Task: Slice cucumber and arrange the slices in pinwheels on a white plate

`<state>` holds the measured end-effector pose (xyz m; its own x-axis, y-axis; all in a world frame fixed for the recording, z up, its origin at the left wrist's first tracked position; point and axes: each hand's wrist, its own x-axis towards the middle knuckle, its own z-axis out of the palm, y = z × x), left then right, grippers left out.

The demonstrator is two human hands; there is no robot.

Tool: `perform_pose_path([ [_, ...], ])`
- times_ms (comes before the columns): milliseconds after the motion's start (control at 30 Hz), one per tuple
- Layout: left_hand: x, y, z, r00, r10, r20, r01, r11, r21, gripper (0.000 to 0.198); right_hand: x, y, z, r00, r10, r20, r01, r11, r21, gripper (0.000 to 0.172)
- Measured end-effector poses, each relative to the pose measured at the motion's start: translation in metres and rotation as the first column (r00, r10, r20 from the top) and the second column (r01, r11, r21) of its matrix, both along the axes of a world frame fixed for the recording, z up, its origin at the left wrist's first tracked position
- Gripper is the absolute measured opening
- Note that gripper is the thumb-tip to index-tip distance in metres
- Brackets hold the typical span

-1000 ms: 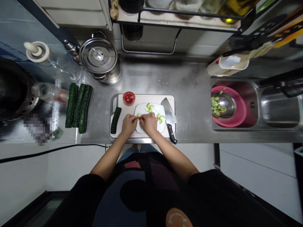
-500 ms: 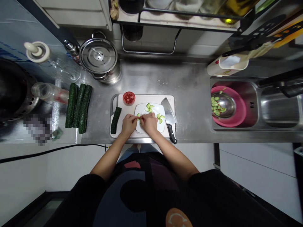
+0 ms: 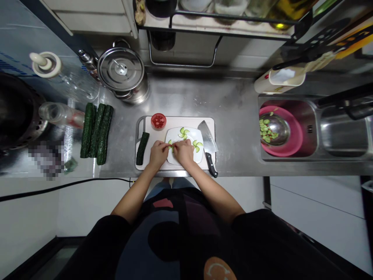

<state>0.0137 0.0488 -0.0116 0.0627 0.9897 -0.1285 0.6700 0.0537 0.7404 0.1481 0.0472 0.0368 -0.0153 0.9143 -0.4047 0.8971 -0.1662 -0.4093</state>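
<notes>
- Cucumber slices sit on the left side of the white plate, right by the fingertips and a tiny bit past them. The left hand looks the nearer one; the right hand comes in from the other side.
- The tips of both hands' fingers meet over the plate, bent and close together. The hands hide a lot from here, so I can't tell if they pinch a slice.
- I can't tell which way the long side of those slices points. Two more little fans of curved slices show, one at the plate's far edge and one at its right.
- The plate sits on a cutting board on the bench. A big knife lies just right of the plate, handle toward the person.
- A short cucumber piece lies left of the left hand, its long side pointing mostly away from the person.
- I can read no words or brand names anywhere.
</notes>
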Motion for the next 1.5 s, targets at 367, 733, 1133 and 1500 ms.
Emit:
perform_pose_path([
  [367,-0.013,0.029,0.022,0.976,0.194,-0.096,-0.191,0.981,0.031,0.024,0.005,0.0,0.002,0.998,-0.039,-0.048,0.042,0.997,0.066,0.025],
  [733,-0.013,0.11,0.057,0.861,0.124,-0.493,-0.226,0.962,-0.153,0.028,0.015,-0.002,0.008,0.994,-0.089,-0.066,0.093,0.993,0.075,0.024],
  [1133,-0.009,0.114,0.058,0.824,0.04,-0.566,-0.176,0.966,-0.188,0.028,0.017,-0.001,0.012,0.995,-0.068,-0.08,0.073,0.996,0.056,0.026],
  [1500,0.009,0.058,0.06,0.701,0.536,0.47,-0.178,0.77,-0.613,0.02,0.029,0.001,0.004,0.949,-0.143,-0.279,0.2,0.962,0.185,0.02],
])
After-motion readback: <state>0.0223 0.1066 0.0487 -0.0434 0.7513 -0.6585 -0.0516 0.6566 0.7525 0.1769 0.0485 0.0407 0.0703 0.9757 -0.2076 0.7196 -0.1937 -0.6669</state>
